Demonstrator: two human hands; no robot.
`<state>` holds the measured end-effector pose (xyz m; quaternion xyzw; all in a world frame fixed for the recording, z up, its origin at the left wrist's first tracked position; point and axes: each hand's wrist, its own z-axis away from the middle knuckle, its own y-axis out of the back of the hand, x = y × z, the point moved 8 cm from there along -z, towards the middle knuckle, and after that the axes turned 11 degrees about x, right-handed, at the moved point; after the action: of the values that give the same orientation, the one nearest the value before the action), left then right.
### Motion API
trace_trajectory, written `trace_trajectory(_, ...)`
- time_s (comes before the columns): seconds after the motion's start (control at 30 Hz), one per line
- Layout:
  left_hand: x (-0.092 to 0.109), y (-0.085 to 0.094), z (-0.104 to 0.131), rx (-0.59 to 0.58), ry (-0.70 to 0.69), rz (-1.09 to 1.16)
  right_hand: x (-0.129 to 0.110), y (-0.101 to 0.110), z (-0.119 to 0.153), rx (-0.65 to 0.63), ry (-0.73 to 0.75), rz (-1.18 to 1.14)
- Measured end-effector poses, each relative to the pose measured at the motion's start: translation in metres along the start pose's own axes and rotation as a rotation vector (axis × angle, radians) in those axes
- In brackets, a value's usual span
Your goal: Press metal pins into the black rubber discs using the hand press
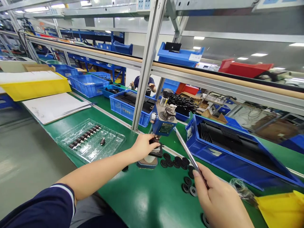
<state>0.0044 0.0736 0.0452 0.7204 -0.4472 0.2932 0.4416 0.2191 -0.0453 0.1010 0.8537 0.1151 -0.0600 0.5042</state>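
Observation:
A small blue arbor press (163, 125) stands on the green bench in front of me. My right hand (219, 194) is wrapped round its metal lever (186, 147), which slants down toward me. My left hand (142, 147) is at the press, thumb and fingers pinched under the ram beside a dark flat piece (156, 152). What those fingers hold is mostly hidden. Several black round discs (177, 161) lie right of the press base. To its left, a clear plastic tray (111, 144) carries a row of small dark-and-silver parts (85, 136) and one loose part (102, 141).
A long blue bin (213, 155) of black flat pieces stands at right, another blue bin (123, 109) behind the press. An aluminium post (144, 69) rises close behind it. A white board (54, 107) lies left, a yellow bin (282, 207) front right. Another person (140, 83) works opposite.

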Motion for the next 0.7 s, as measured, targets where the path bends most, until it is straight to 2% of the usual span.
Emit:
trace_trajectory(0.13, -0.001, 0.001, 0.000, 0.035, -0.017, -0.021, -0.002, 0.004, -0.003, -0.037, -0.007, -0.036)
trace_trajectory(0.3, -0.003, 0.001, 0.002, 0.046, -0.030, -0.052, -0.006, -0.006, 0.006, 0.073, 0.027, 0.027)
trace_trajectory(0.4, -0.003, 0.001, 0.003, 0.046, -0.036, -0.059, -0.009, -0.015, 0.014, 0.170, 0.045, 0.012)
trace_trajectory(0.47, -0.003, 0.001, 0.004, 0.046, -0.033, -0.056, -0.010, -0.018, 0.016, 0.191, 0.043, -0.023)
trace_trajectory(0.7, -0.004, 0.000, 0.005, 0.089, 0.001, -0.065, -0.005, -0.016, 0.012, -0.056, -0.094, -0.156)
